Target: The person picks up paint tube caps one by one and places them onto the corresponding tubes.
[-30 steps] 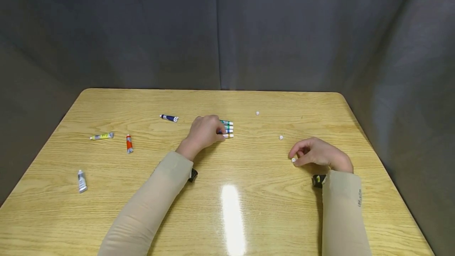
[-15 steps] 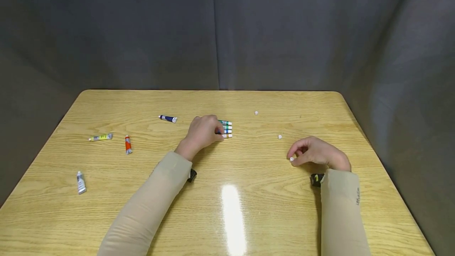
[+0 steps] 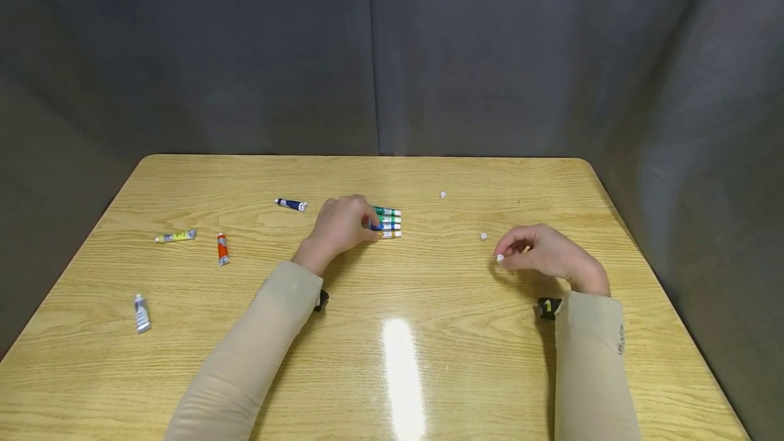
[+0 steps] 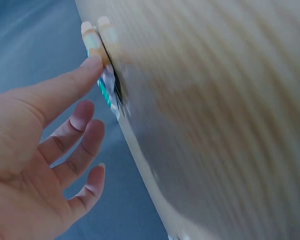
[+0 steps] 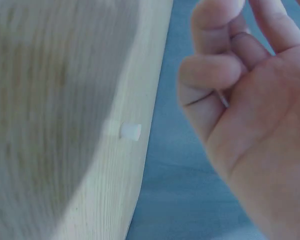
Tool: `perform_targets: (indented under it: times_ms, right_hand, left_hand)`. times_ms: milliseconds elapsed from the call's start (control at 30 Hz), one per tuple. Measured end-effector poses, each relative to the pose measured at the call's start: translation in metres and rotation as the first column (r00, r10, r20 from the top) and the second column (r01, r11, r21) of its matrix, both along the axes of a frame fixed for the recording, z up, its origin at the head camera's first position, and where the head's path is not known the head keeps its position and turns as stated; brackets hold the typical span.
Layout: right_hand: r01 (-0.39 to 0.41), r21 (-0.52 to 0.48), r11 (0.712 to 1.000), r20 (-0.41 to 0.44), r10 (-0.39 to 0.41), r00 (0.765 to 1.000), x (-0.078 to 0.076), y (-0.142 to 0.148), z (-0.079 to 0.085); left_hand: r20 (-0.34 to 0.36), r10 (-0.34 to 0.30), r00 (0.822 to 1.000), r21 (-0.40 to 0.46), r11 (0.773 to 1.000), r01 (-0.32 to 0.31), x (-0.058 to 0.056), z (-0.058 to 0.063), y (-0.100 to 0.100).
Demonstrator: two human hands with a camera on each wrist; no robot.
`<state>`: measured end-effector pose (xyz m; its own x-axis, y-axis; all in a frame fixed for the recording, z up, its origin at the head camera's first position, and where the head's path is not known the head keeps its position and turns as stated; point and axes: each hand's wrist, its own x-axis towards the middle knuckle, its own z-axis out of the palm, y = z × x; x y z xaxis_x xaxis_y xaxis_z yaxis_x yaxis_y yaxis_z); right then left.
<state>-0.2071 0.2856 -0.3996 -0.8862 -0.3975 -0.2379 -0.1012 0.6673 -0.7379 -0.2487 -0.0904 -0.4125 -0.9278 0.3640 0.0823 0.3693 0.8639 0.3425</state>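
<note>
My left hand (image 3: 339, 225) is at the left ends of a row of several paint tubes lying side by side, white caps to the right. In the left wrist view its thumb tip overlaps the ochre tube (image 4: 96, 49), the other fingers spread and loosely bent. The ochre tube (image 3: 390, 235) is nearest me, then a blue tube (image 3: 386, 226) and green tubes (image 3: 387, 211) behind. My right hand (image 3: 548, 250) pinches a small white cap (image 3: 500, 258) between thumb and index finger, its shadow below on the table. The right wrist view hides this held cap.
Two more white caps lie on the table, one nearer (image 3: 483, 237) and one farther (image 3: 443, 194). To the left lie a dark blue tube (image 3: 290, 205), a yellow tube (image 3: 175, 236), a red-orange tube (image 3: 222, 249) and a white tube (image 3: 142, 313). Grey curtains (image 3: 490, 53) surround the table.
My left hand has drawn slightly left, showing more of the tubes, which stay in place. My right hand has risen and moved slightly away from me with the white cap.
</note>
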Motion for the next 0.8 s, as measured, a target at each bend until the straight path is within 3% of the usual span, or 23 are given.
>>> perform_targets:
  times_ms: [333, 567, 800]
  right_hand:
    - [0.09, -0.065, 0.994, -0.044, -0.093, 0.995, 0.001, -0.006, 0.008]
    - [0.1, -0.099, 0.99, -0.077, -0.108, 0.991, 0.001, -0.008, 0.011]
    - [0.106, -0.126, 0.986, -0.103, -0.119, 0.988, 0.001, -0.007, 0.011]
  left_hand:
    - [-0.025, 0.049, 0.999, 0.023, 0.999, -0.048, -0.001, 0.011, -0.028]
    - [-0.045, 0.061, 0.997, -0.009, 0.998, -0.061, -0.004, 0.02, -0.05]
    - [-0.048, 0.069, 0.996, -0.027, 0.997, -0.071, -0.011, 0.021, -0.078]
